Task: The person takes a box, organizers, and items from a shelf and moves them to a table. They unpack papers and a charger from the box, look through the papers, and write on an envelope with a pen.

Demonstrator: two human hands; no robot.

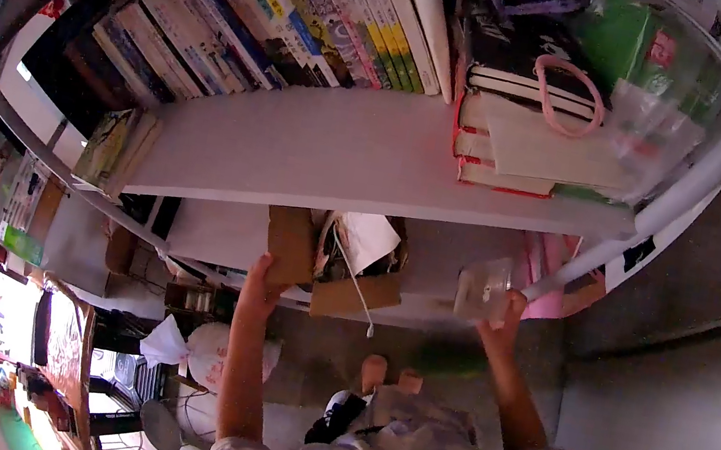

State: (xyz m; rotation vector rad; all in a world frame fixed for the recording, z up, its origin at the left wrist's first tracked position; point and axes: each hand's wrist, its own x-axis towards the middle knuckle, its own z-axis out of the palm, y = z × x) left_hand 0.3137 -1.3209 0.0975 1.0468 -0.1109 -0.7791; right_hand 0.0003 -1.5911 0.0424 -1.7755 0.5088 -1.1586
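An open cardboard box (356, 298) stands on the lower shelf, with white paper (368, 238) and a white cable inside; the cable's end hangs over the front flap. My left hand (264, 274) holds the box's left flap, its fingers partly hidden behind the cardboard. To the right, my right hand (504, 318) grips a small clear plastic container (483, 289) at its lower right edge, above the front of the lower shelf. The container is apart from the box.
An upper shelf (344, 151) overhangs the box, carrying a row of books (272, 15) and a stack of books (506, 154) with a pink ring (569, 98). A metal frame post (669, 205) rises at right. Pink material (547, 275) lies beside the container.
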